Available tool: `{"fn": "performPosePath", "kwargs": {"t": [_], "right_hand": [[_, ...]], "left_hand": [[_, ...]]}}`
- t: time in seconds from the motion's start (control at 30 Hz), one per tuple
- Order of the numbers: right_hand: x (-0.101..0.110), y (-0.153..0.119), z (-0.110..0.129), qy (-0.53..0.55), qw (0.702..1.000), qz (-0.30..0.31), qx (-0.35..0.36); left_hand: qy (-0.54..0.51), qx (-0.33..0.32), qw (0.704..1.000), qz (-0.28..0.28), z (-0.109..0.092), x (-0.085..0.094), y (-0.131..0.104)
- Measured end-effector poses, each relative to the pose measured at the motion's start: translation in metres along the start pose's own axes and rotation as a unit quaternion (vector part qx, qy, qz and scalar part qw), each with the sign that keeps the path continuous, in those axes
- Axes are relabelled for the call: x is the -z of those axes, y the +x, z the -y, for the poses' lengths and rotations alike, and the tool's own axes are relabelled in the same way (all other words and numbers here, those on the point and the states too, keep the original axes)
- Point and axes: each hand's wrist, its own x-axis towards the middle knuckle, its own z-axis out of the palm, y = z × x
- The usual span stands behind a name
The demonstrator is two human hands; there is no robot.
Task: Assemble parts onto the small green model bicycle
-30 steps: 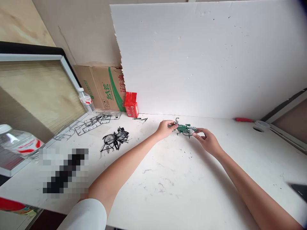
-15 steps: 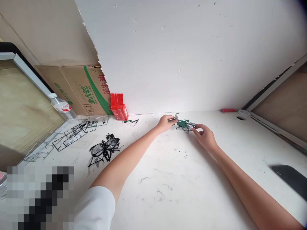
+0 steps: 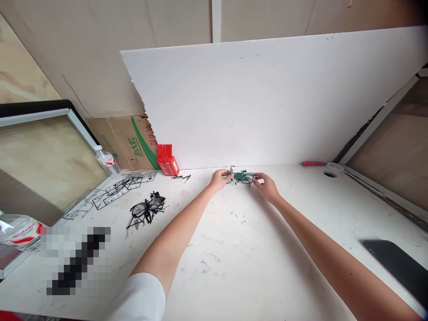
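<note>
A small green model bicycle [image 3: 239, 176] stands upright near the far side of the white table, its handlebar end to the left. My left hand [image 3: 220, 179] is closed around the front wheel area, fingers hiding part of that wheel. At the other end, my right hand [image 3: 266, 186] pinches the rear wheel edge between thumb and fingers. Black model bicycle parts [image 3: 147, 209], with wheels among them, lie in a heap to the left of my left arm. Small green and black pieces [image 3: 181, 178] rest beyond my left hand.
Plastic part frames [image 3: 117, 191] lie at the left, near a water bottle [image 3: 106, 159]. A red box [image 3: 168, 166] stands before a cardboard carton [image 3: 133, 147]. A white foam board [image 3: 254, 102] closes the back. At the right are a red-handled tool [image 3: 313, 164] and a black flat object [image 3: 396, 267].
The head view has tilted up and shifted, so the whole scene sits differently in the picture. Both hands keep hold of the green model bicycle.
</note>
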Motion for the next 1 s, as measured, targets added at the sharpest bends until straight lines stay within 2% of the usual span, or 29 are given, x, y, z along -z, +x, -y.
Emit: {"fn": "performPosePath", "kwargs": {"t": [0.2, 0.27, 0.33, 0.43, 0.5, 0.6, 0.7, 0.77, 0.87, 0.93, 1.0], "right_hand": [[0.002, -0.005, 0.003, -0.037, 0.999, 0.011, 0.032], [0.005, -0.008, 0.008, -0.064, 0.997, -0.006, 0.037], [0.010, -0.013, 0.016, -0.080, 0.995, -0.039, 0.041], [0.017, -0.024, 0.031, -0.061, 0.991, -0.099, 0.063], [0.016, -0.032, 0.044, -0.028, 0.991, -0.097, 0.093], [0.001, -0.041, 0.066, 0.001, 0.986, -0.040, 0.164], [-0.030, -0.044, 0.093, -0.010, 0.973, 0.053, 0.225], [-0.054, -0.043, 0.111, -0.051, 0.951, 0.111, 0.283], [-0.085, -0.045, 0.131, -0.136, 0.894, 0.192, 0.382], [-0.098, -0.049, 0.138, -0.158, 0.867, 0.237, 0.410], [-0.104, -0.055, 0.140, -0.152, 0.864, 0.262, 0.402]], "left_hand": [[0.038, 0.003, 0.999, -0.033, -0.010, 0.010, -0.017], [0.091, -0.005, 0.995, -0.045, -0.016, 0.016, -0.030], [0.154, -0.018, 0.986, -0.054, -0.025, 0.024, -0.052], [0.222, -0.057, 0.972, -0.052, -0.040, 0.041, -0.112], [0.263, -0.077, 0.961, -0.038, -0.048, 0.054, -0.166], [0.308, -0.041, 0.949, -0.046, -0.056, 0.068, -0.249], [0.342, 0.013, 0.939, -0.043, -0.060, 0.073, -0.302], [0.351, 0.033, 0.934, -0.053, -0.062, 0.072, -0.315], [0.350, 0.036, 0.932, -0.083, -0.065, 0.069, -0.313], [0.348, 0.030, 0.933, -0.090, -0.067, 0.066, -0.308], [0.346, 0.023, 0.933, -0.099, -0.069, 0.065, -0.306]]}}
